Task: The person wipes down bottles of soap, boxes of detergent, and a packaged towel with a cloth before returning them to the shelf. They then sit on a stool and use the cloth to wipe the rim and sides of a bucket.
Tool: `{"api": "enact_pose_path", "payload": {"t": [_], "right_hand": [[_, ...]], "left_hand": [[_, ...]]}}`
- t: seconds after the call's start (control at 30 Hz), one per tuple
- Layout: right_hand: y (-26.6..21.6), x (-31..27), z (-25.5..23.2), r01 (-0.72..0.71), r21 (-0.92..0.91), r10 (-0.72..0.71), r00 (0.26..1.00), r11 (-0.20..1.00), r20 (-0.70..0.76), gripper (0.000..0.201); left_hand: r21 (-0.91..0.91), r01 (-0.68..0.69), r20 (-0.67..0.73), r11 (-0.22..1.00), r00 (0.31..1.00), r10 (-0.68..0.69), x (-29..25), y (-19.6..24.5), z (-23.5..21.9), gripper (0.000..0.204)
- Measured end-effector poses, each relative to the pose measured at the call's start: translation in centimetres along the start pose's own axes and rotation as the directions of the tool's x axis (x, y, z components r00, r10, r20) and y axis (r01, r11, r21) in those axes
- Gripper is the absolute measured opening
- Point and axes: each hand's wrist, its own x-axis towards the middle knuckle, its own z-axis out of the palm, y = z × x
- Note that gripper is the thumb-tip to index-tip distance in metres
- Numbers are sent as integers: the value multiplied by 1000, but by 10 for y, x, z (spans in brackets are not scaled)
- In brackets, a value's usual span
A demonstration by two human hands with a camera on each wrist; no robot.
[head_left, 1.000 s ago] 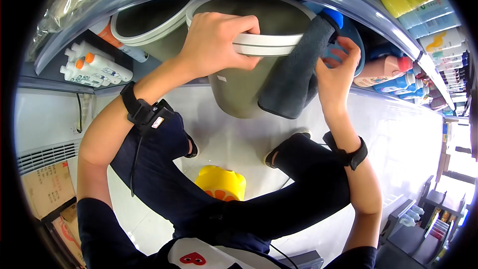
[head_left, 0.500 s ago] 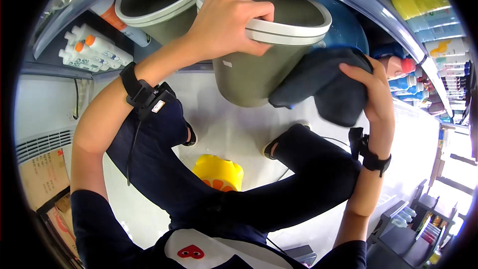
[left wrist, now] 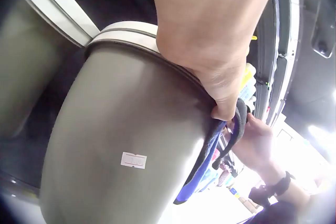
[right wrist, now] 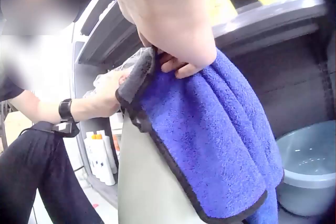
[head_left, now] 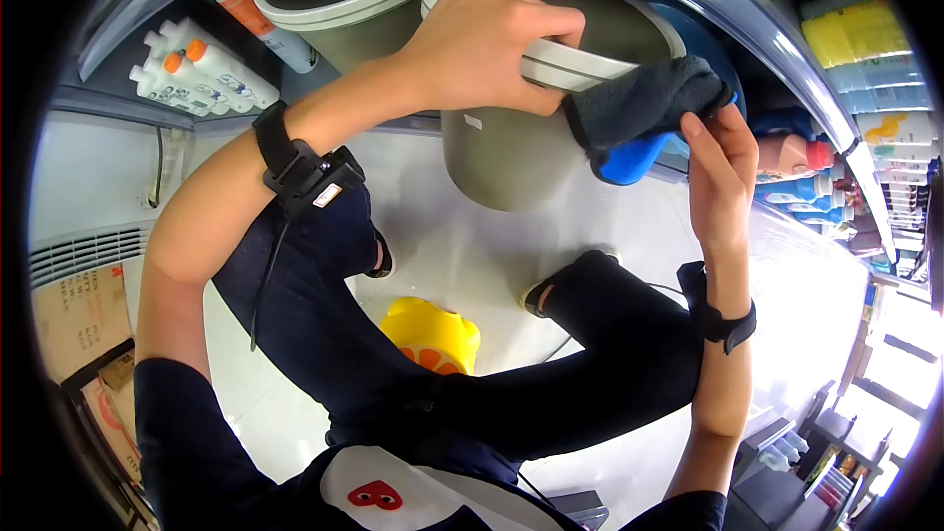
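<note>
A grey waste bin [head_left: 506,165] with a white double rim stands tilted at the shelf edge. My left hand [head_left: 482,49] grips that rim, thumb outside and fingers curled over the inner side. A towel [head_left: 639,103], dark grey on one face and blue on the other, hangs over the bin's right side. My right hand [head_left: 723,167] pinches the towel by its upper edge. In the right wrist view the blue face of the towel [right wrist: 210,140] drapes in folds beside the bin wall. A small white label [left wrist: 134,160] shows on the bin in the left wrist view.
Another grey bin [head_left: 359,34] stands to the left on the shelf, beside white bottles [head_left: 206,74] with orange caps. A blue-grey basin [right wrist: 310,198] sits to the right. The shelf's front edge [head_left: 787,69] curves overhead. A yellow stool [head_left: 433,334] is on the floor.
The bin has tipped outward and shifted right with my left hand still on its rim. My right hand swung the towel out right, then back to the rim, and its blue side now shows.
</note>
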Motion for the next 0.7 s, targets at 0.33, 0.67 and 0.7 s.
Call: {"api": "enact_pose_path", "payload": {"t": [0.33, 0.67, 0.7], "right_hand": [[8, 19, 29, 464, -829, -506, 820, 312, 268, 53], [12, 33, 24, 578, -753, -501, 775, 314, 386, 52], [12, 34, 18, 557, -758, -486, 793, 338, 366, 52]], "left_hand": [[-10, 1, 14, 1000, 1000, -1, -1, 1, 1, 30], [-26, 59, 113, 998, 992, -56, -8, 5, -7, 37], [-50, 46, 96, 998, 995, -41, -9, 2, -8, 36]]}}
